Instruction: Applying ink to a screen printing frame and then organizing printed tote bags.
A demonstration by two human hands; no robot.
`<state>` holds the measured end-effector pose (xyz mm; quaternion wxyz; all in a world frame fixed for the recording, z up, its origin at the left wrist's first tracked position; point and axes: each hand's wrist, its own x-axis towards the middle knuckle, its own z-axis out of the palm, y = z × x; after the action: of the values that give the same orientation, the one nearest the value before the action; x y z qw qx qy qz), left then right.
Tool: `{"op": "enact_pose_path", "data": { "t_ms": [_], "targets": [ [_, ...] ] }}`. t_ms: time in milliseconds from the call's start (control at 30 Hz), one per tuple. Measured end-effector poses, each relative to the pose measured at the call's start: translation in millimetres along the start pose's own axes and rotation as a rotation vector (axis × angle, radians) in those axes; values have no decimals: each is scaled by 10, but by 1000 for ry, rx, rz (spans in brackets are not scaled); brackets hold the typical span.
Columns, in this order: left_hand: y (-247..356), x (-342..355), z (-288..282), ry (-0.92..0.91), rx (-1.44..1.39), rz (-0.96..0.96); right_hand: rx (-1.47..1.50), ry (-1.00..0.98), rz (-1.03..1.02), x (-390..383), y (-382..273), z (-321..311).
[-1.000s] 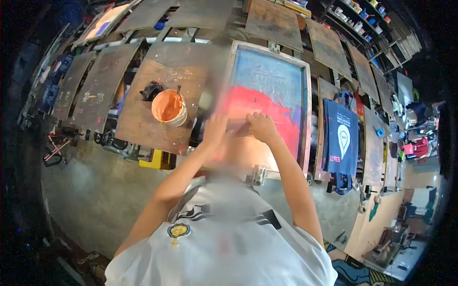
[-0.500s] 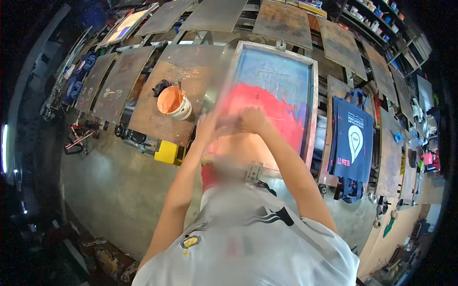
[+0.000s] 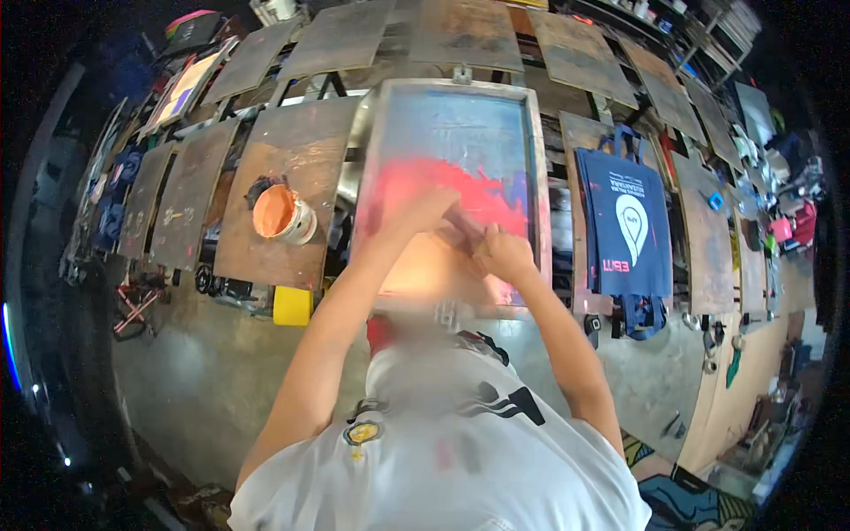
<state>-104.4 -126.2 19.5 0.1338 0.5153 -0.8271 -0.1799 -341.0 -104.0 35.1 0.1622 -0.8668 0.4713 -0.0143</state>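
One white tub [image 3: 283, 215] of orange ink beside screen frame [image 3: 453, 190].

Single head-worn fisheye view, looking steeply down from above the person's own shoulders, forearms entering from the lower edge toward the printing screen [image 3: 453, 190] at centre. The camera sits close to the person, with the wooden platens [image 3: 283, 190] fanning outward and bending toward the dark circular rim. No second view is provided.

Likely print workshop, framed screen [image 3: 452, 177], platens [image 3: 283, 190], ink tub [image 3: 282, 215]
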Motion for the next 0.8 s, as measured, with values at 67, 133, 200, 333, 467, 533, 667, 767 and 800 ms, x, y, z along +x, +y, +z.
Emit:
{"op": "enact_pose_path", "data": {
  "t_ms": [67,133,200,333,467,533,667,767,800],
  "targets": [
    [85,98,0,-54,-59,50,40,40,78,-241,-34,106],
    [119,103,-11,-35,-165,84,66,49,131,-308,-97,182],
    [33,88,-45,-43,-136,102,123,158,204,-251,-253,260],
    [-363,-125,-99,46,-103,145,149,139,232,-48,-633,463],
    [-624,-507,-258,-29,-602,-209,154,100,216,170,-1106,550],
    [-717,-760,-395,18,-340,-141,138,120,195,225,-1253,567],
    [-758,-682,-457,40,-425,-94,134,146,162,339,-1200,587],
    [-918,-317,-163,-40,-508,-70,157,169,201,277,-1019,447],
    [-727,-139,-185,-23,-280,81,108,211,237,189,-892,376]
  ]
}}
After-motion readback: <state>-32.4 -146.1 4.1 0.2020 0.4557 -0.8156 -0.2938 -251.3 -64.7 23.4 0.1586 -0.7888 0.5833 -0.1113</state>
